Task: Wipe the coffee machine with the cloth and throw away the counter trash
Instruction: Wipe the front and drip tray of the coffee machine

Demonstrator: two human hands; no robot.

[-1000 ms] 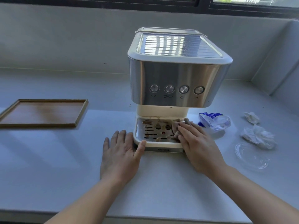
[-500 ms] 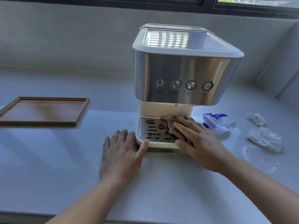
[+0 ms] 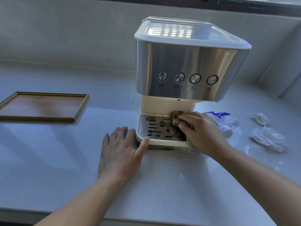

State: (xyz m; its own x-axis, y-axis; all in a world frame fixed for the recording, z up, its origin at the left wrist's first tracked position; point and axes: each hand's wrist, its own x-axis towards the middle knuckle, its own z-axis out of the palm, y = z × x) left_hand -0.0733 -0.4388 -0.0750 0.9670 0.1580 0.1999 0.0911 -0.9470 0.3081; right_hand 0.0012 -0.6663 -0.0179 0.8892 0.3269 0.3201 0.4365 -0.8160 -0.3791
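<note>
A steel and cream coffee machine (image 3: 187, 69) stands on the grey counter (image 3: 65, 160). Its drip tray (image 3: 156, 128) carries brown stains. My right hand (image 3: 202, 131) presses a brown cloth (image 3: 175, 116) onto the right side of the tray, near the back wall. Flat on the counter, my left hand (image 3: 120, 152) has its thumb against the tray's front left corner. Right of the machine lie a crumpled blue and clear plastic wrapper (image 3: 223, 119), two wads of white tissue (image 3: 268, 137) (image 3: 260, 119) and a clear plastic lid (image 3: 260, 152).
A wooden tray (image 3: 42, 106) lies on the counter at the left. A grey wall rises behind the counter, with a window frame along the top. The counter's front edge runs along the bottom of the view.
My right hand has slid the cloth along the right part of the drip tray toward its back edge. My left hand stays in place. The camera has moved closer.
</note>
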